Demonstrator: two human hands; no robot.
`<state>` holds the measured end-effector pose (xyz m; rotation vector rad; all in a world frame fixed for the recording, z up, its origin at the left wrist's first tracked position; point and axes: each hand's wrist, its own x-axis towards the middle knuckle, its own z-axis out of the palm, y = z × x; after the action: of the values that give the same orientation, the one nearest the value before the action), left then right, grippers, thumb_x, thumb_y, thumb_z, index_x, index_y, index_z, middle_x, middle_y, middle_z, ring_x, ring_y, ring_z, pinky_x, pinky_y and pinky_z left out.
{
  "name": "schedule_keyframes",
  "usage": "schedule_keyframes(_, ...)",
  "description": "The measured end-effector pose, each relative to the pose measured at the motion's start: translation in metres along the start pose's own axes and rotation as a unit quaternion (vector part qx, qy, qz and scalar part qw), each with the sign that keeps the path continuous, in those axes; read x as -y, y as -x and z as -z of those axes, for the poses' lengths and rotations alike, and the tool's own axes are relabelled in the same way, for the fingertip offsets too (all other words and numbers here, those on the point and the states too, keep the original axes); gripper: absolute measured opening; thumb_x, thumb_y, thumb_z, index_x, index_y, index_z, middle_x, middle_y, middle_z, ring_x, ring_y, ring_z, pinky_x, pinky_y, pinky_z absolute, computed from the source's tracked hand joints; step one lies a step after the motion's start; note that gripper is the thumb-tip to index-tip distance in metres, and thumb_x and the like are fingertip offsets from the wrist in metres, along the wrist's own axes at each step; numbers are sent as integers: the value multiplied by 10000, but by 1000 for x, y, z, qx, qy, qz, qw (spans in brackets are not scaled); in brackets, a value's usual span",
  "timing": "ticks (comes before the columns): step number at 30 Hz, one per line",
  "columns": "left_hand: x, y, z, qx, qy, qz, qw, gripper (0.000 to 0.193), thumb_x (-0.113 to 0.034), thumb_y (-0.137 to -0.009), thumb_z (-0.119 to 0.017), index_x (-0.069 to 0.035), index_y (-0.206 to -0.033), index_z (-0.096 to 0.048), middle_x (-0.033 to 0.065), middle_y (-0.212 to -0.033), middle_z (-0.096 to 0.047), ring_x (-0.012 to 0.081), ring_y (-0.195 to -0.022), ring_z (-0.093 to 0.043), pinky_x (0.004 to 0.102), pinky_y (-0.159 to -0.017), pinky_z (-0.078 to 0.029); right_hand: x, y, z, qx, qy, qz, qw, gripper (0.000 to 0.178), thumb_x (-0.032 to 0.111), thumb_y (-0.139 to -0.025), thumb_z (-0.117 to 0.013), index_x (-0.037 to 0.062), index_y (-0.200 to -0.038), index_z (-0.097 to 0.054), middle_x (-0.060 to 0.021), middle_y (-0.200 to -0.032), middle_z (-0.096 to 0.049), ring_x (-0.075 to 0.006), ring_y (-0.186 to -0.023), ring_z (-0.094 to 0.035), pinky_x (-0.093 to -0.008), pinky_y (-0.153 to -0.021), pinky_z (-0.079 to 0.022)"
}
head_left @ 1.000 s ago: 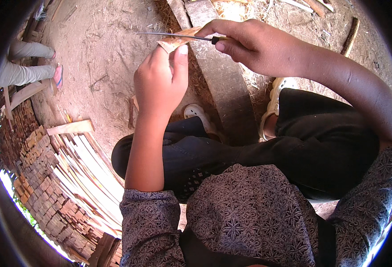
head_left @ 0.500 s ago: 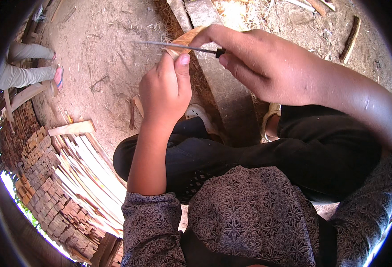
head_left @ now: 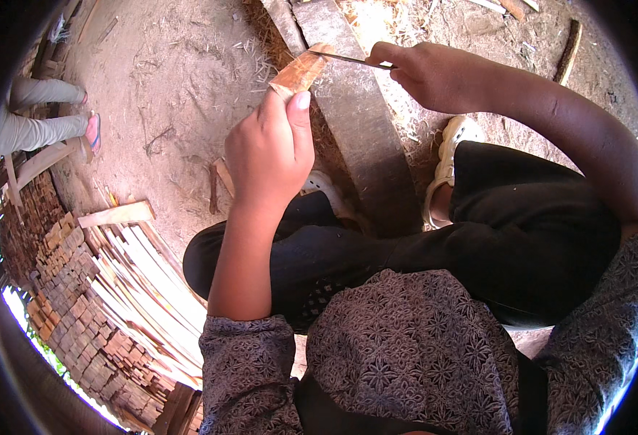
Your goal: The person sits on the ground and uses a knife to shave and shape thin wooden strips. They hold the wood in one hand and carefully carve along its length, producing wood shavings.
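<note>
— Wood strip [head_left: 301, 71]: where is it?
— Pinched upright in the left hand [head_left: 268, 148], over the plank [head_left: 355, 116].
— And the knife [head_left: 348, 59]?
— Right hand [head_left: 435, 72] grips its handle; the blade tip touches the strip's top. Half a second ago the blade lay across the strip; now it has drawn back rightward.

The left hand [head_left: 268, 148] grips a thin strip of wood [head_left: 301, 71], its fingers [head_left: 301, 109] closed around the lower end. Just right of the strip, the right hand [head_left: 424, 72] holds a knife [head_left: 348, 59] whose blade tip touches the strip's upper end. A grey plank [head_left: 355, 123] lies on the dirt ground beneath the strip.
</note>
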<state>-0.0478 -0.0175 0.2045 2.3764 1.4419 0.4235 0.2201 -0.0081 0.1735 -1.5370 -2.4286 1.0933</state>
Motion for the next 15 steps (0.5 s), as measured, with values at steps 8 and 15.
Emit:
schedule_keyframes(8,-3,-3,2,-16,-6,-18,1000,356,-287,-1090,-452,5,-976,-620,245,-717,-626,475,-686,-636,520,-590,-457,76,23,51,-50,-81,92,991,296,127,-1043,-538,81,-1333,-508,-187,-742,-653,-314,-713,-701,-456,-679,-538)
schedule_keyframes(15,0,3,2,-24,-9,-17,1000,359,-286,-1087,-461,5,-965,-631,250,-719,-625,475,-684,-636,523,-591,-457,39,12,14,-45,-58,68,995,300,73,-1037,-537,78,-1335,-495,-220,-724,-643,-377,-690,-686,-491,-630,-497)
